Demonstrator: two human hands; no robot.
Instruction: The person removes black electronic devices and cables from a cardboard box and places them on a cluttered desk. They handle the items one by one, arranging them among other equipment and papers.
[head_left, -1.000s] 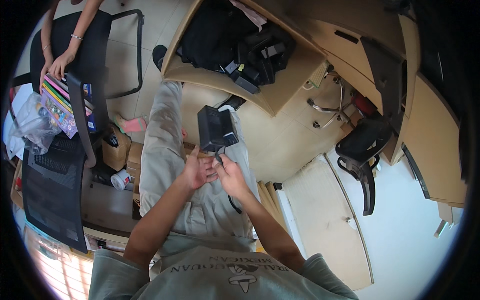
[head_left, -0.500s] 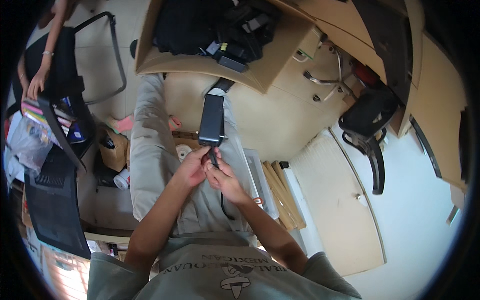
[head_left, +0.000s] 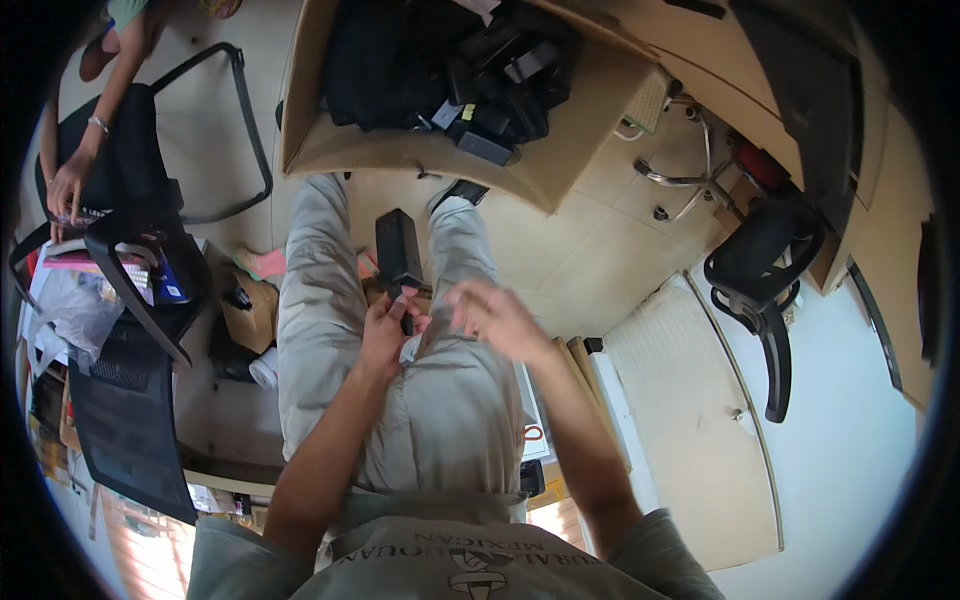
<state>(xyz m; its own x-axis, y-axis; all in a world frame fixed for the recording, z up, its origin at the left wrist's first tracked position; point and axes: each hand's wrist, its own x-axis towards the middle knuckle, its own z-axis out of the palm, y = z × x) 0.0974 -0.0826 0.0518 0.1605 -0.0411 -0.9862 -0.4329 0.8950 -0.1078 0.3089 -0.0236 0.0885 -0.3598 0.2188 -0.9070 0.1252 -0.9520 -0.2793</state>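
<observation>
Sitting with legs stretched toward a large open cardboard box [head_left: 420,150] on the pale floor, a person in light grey trousers handles a slim black rectangular device [head_left: 397,250]. That box lies above the knees in the head view; its tan flaps spread wide, and inside it sit dark bags and black boxy items, some carrying small pale labels too blurred to read. A smaller brown carton [head_left: 250,310] stands on the floor just beside the person's left leg, with a white cup-like thing near it. Far left, flat packages in pink, blue and white are stacked by a black mesh chair [head_left: 130,400], where another person's hand [head_left: 65,185] rests.

The black device stands upright between the thighs, just past the knees' line. The left hand [head_left: 385,330] grips its lower end: the fingers curl together around the base, thumb pressed to the near face. The right hand [head_left: 495,315] hovers just to the right of the device, apart from it, fingers loosely spread and blurred; it holds nothing. A black office chair [head_left: 765,280] stands well apart on the right.
</observation>
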